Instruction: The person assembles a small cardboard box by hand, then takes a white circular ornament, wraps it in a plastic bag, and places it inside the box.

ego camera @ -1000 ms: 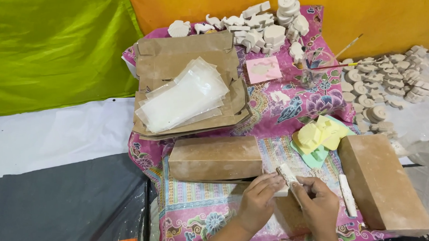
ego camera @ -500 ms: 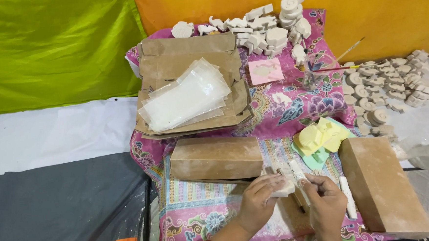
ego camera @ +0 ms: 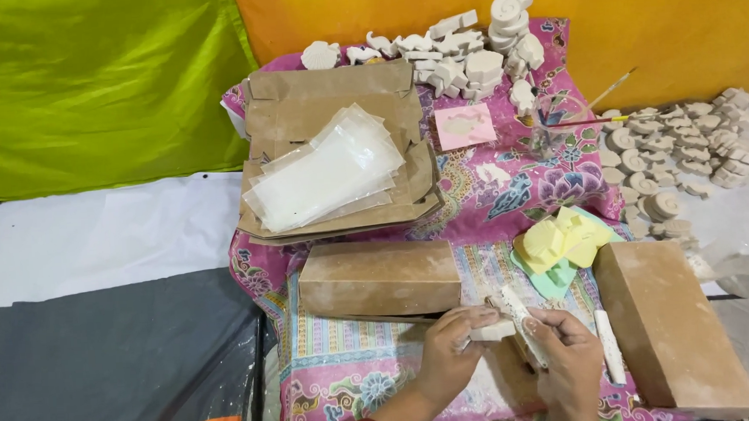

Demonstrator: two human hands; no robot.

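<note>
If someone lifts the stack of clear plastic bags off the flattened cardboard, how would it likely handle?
The clear plastic bags look thin and lie fanned out unevenly, so they would probably flop and sag when lifted. Their glossy faces suggest the sheets may slide over one another and the stack may shed some. They seem light, since the flattened cardboard under them shows no sag.

My hands (ego camera: 506,353) sit hemmed between two brown boxes, one just ahead (ego camera: 378,277) and one at right (ego camera: 671,327), with open patterned cloth (ego camera: 348,366) to my left.
</note>
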